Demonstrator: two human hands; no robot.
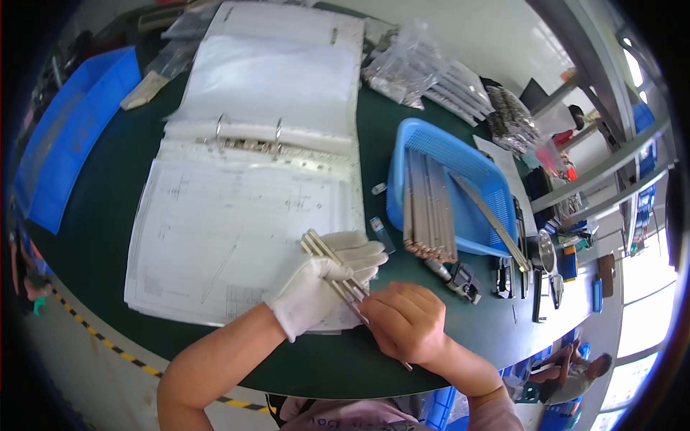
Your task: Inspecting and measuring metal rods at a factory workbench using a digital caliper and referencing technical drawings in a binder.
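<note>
Our left hand (327, 276), in a white glove, grips a small bundle of thin metal rods (332, 267) over the lower edge of the open ring binder (237, 215), and our bare right hand (404, 320) closes around the rods' near end just beside it. Further right, on the green table (108, 237), we see a blue basket (471, 172) holding more long rods, with a digital caliper (460, 276) below it.

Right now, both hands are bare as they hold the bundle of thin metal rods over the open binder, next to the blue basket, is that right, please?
Not quite. Only the right hand is bare; the left hand wears a white glove, as the head view shows. The rest stands: both hold the bundle of thin metal rods over the open binder, next to the blue basket.
</note>
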